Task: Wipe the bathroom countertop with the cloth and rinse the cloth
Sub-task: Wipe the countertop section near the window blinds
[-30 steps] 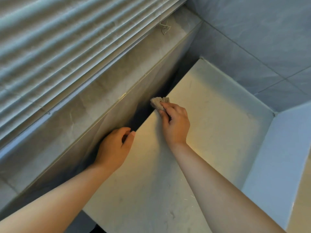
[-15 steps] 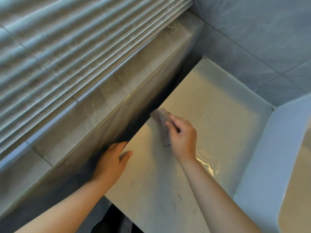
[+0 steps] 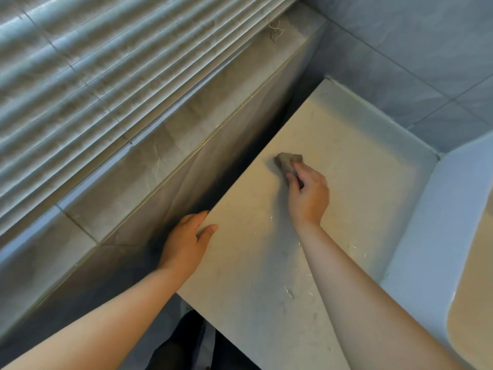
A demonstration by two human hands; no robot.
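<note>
A pale stone countertop (image 3: 360, 161) runs from the near edge to the tiled back corner. My right hand (image 3: 308, 194) holds a small crumpled brown-grey cloth (image 3: 286, 161) and presses it onto the counter, a little in from its left edge. The cloth sticks out beyond my fingertips. My left hand (image 3: 188, 243) rests on the counter's left edge, thumb on top and fingers over the side, hidden in the dark gap. Small white specks and threads lie on the counter near my right forearm.
A tiled ledge (image 3: 149, 166) runs along the left under a slatted window blind (image 3: 80, 76), with a dark gap between it and the counter. Grey wall tiles (image 3: 426, 49) close the back. A raised pale-blue rim (image 3: 453, 222) borders the counter's right side.
My right hand has slid the cloth away from the counter's left edge, toward the right. My left hand stays on the left edge. The view has shifted slightly.
</note>
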